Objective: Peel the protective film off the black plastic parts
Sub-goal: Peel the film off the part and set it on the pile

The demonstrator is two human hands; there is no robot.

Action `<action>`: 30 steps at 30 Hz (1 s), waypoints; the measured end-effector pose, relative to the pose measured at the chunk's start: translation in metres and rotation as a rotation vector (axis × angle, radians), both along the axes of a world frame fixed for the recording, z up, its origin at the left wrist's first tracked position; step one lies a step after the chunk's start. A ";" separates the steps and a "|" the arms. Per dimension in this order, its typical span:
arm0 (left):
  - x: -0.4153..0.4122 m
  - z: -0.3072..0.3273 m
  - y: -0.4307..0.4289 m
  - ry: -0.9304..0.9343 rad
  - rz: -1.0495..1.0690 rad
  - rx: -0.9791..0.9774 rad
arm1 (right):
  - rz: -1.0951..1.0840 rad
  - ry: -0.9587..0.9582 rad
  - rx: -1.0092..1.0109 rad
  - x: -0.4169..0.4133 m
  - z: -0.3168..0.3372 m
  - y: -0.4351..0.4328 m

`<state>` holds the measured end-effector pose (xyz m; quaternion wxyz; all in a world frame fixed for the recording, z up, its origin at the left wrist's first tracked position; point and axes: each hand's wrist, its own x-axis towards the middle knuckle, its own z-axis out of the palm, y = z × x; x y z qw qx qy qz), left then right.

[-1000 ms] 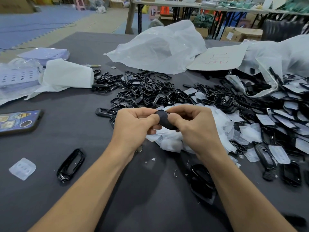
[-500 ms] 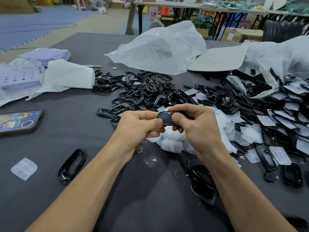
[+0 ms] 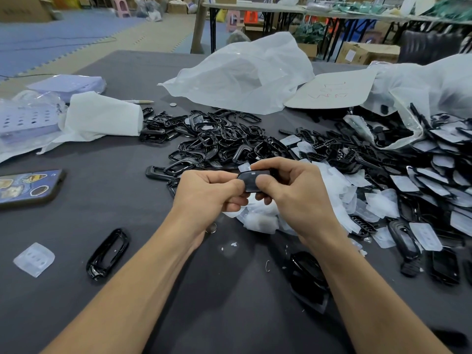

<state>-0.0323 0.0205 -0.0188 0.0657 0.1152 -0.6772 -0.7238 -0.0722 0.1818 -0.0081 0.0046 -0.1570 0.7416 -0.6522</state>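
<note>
Held part (image 3: 251, 181): glossy black plastic, smooth, light glinting off it. Table (image 3: 76, 226) w/ matt grey cloth. Frame (image 3: 108, 252) at 8 o'clock: shiny black plastic too. Films (image 3: 337, 185) at 3: frosted, translucent plastic. Bag (image 3: 242, 72) at 12: thin, crinkly plastic. Tissue (image 3: 102, 118) at 10: soft white paper.

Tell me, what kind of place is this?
Probably a small factory workshop: heaps of identical black plastic frames cover the grey worktable, peeled white film scraps pile up, cardboard boxes stand behind.

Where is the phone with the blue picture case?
In the head view, the blue-cased phone lies on the dark grey table at the far left, nearer you than the white paper towel.
</note>
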 end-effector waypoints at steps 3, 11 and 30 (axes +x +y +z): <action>0.000 0.000 0.000 0.011 0.028 -0.002 | 0.003 -0.018 -0.003 0.000 -0.001 -0.001; 0.001 0.004 0.004 0.114 0.017 -0.118 | 0.040 -0.063 -0.090 -0.001 0.000 0.000; -0.001 0.000 0.006 0.050 0.107 -0.098 | -0.034 0.321 0.499 0.005 0.010 0.010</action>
